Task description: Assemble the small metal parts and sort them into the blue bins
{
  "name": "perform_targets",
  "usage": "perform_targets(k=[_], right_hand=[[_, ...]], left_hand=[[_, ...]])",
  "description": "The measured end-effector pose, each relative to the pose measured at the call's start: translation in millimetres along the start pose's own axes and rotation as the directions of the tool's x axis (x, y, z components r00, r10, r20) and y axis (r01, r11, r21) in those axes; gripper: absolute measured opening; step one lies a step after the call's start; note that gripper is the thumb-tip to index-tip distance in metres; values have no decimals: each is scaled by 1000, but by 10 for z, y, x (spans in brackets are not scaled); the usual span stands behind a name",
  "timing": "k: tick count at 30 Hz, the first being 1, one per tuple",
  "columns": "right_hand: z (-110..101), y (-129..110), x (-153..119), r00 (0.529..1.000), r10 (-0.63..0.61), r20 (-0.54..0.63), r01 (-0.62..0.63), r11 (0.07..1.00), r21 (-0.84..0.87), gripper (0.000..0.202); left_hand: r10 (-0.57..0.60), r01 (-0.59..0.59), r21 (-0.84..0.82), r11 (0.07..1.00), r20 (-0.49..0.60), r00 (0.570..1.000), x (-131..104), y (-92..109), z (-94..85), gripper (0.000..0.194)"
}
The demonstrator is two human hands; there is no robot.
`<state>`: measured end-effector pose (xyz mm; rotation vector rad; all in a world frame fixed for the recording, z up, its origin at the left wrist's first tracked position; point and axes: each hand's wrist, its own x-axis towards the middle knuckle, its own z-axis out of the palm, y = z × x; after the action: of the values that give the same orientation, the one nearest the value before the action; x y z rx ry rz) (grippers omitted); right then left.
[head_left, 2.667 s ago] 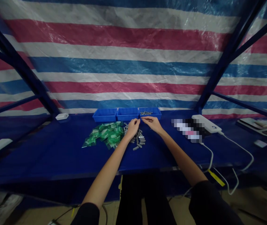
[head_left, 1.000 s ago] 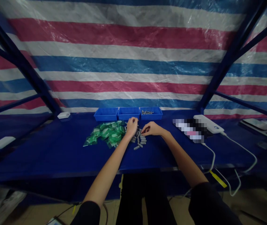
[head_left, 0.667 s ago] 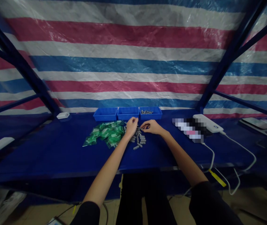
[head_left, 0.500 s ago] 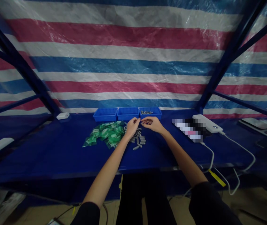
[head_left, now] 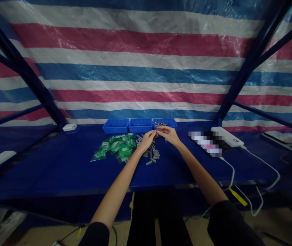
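Observation:
My left hand (head_left: 148,139) and my right hand (head_left: 168,134) meet at their fingertips, just in front of the right-hand blue bin (head_left: 172,127). Both are closed in a pinch, and whatever sits between the fingers is too small to make out. Below and beside my left hand lies a loose pile of small grey metal cylinders (head_left: 156,154). Left of that pile is a heap of green-and-clear plastic packets (head_left: 121,147). Small metal pieces (head_left: 160,124) lie inside the right-hand bin.
Two more blue bins, the left one (head_left: 115,130) and the middle one (head_left: 140,130), stand in the same row. To the right lie a phone (head_left: 204,143), a white power bank (head_left: 226,136) with cables and a scale (head_left: 285,140). Dark blue frame posts rise at both sides.
My left hand has moved slightly right, bringing its fingertips against those of my right hand. A small metal piece now shows on the table below my right hand.

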<state>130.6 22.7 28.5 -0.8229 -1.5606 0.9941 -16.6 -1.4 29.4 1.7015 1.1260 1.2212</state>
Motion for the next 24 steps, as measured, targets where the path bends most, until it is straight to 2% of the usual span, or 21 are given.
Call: perform_targets(k=[7, 16, 21, 24], right_hand=[[-7, -24, -4, 999, -26, 33, 29, 995, -96, 33], [8, -13, -45, 998, 10, 55, -7, 999, -42, 31], [6, 6, -28, 999, 38, -15, -38, 999, -38, 33], [-24, 51, 5, 996, 67, -64, -71, 996, -62, 32]], left_hand=[[-20, 21, -50, 999, 23, 1000, 11, -41, 12, 29], [-7, 11, 44, 999, -80, 997, -15, -20, -3, 33], [24, -19, 38, 999, -126, 992, 21, -57, -12, 33], [-2, 13, 64, 998, -169, 986, 37, -71, -23, 30]])
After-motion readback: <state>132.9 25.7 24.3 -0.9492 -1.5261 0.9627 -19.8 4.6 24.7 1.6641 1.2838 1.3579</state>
